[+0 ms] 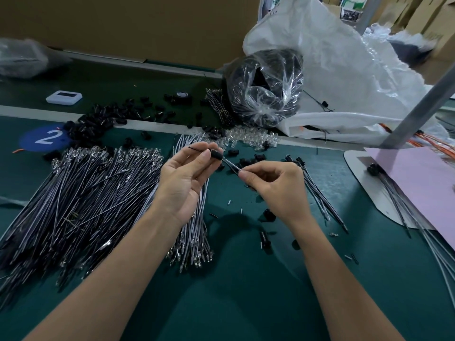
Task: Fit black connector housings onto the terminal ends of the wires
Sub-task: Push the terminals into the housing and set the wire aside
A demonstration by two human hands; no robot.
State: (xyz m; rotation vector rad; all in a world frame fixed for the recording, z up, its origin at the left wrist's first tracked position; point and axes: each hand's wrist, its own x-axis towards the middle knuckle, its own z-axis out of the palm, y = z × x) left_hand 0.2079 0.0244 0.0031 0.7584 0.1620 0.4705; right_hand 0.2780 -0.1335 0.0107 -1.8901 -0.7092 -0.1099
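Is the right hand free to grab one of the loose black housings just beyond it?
Likely not yet: the right hand pinches a wire running to the housing the left hand holds. The loose housings lie close, nothing in between.

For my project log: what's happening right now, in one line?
left hand: holds black connector housing | right hand: pinches wire at housing | stage: fitting, seating unclear | nearby: wire pile on table

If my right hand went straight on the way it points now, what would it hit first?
Probably the black connector housing pinched in the left hand: the right hand points forward-left along its pinched wire, straight at it. Depth is unclear from one view.
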